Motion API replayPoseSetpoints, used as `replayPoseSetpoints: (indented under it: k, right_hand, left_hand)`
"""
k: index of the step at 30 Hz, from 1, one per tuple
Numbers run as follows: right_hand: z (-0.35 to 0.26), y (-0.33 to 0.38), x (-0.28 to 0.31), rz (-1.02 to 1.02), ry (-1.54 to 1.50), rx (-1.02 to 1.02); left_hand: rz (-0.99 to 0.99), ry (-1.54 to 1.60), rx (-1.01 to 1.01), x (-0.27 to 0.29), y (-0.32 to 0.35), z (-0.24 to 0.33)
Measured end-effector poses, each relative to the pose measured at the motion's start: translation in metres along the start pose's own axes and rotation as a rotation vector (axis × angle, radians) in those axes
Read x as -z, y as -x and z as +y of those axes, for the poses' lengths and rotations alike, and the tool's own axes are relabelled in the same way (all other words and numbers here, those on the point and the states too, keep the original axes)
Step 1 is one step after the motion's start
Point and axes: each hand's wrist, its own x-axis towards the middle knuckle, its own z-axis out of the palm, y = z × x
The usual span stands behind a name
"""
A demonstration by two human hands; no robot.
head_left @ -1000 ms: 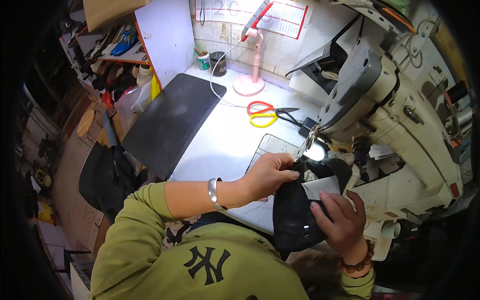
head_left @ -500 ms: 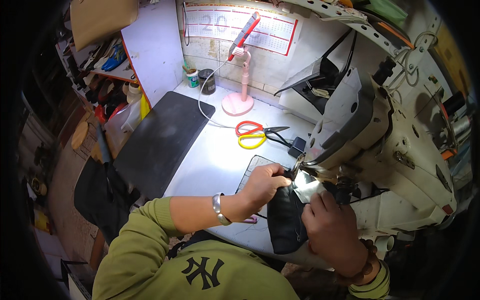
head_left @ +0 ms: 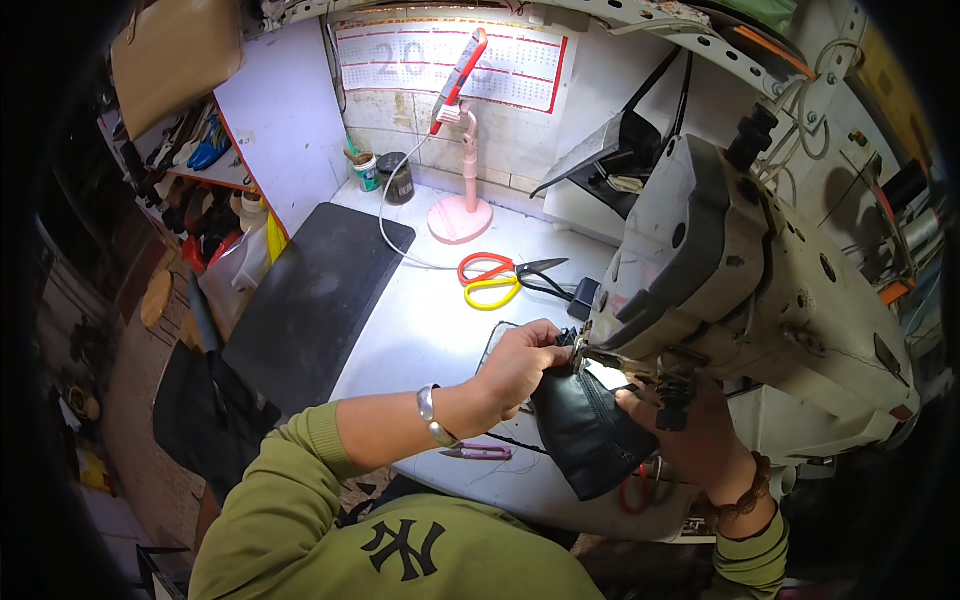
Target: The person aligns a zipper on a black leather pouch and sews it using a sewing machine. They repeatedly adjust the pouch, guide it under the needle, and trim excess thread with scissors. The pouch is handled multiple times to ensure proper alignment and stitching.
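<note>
White table [head_left: 420, 330]: one black leather piece [head_left: 590, 440], two hands [head_left: 520, 362] gripping.

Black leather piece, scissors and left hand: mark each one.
black leather piece [head_left: 588, 435], head view, middle of its dark surface
scissors [head_left: 490, 281], head view, red and yellow handles
left hand [head_left: 520, 360], head view, back of hand

The black piece [head_left: 590, 435] under the sewing machine [head_left: 740, 290] looks like smooth leather with a soft sheen. The machine's body is painted metal, dull and scuffed. The worktop [head_left: 430, 330] is smooth, glossy white; the mat [head_left: 315, 300] on it is matt black. The scissors [head_left: 500, 280] have shiny plastic handles.
</note>
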Motion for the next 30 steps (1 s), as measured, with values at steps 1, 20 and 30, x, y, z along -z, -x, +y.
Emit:
replayPoseSetpoints:
  k: [1, 20, 30]
  right_hand:
    - [0.003, 0.001, 0.001, 0.01, -0.059, -0.008]
    - [-0.073, -0.014, 0.006, 0.306, -0.502, -0.122]
    - [-0.08, -0.051, -0.041, 0.555, -1.247, -0.904]
  left_hand:
    - [0.002, -0.005, -0.01, -0.001, -0.001, -0.001]
    - [-0.076, 0.095, 0.115, -0.002, 0.038, -0.011]
    - [-0.112, 0.167, 0.088, 0.002, 0.032, -0.015]
